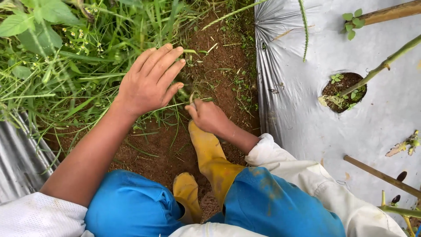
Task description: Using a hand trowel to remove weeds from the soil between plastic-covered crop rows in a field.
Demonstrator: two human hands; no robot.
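Observation:
My left hand (149, 81) reaches forward over the edge of a thick patch of green grass and weeds (74, 66), its fingers curled around a tuft of stems. My right hand (208, 116) sits just right of it, low over the brown soil (219, 61), closed around something thin; a short dark piece shows at its fingertips, too hidden to name. Both hands meet at the grass base. Below them are my yellow rubber boots (210, 156) and blue trousers (280, 206).
Silver plastic mulch sheet (307, 109) covers the bed on the right, with a round planting hole (343, 92) holding a green stem (381, 66). Bamboo stakes (381, 175) lie across the sheet. More silver sheet (17, 162) lies at the lower left.

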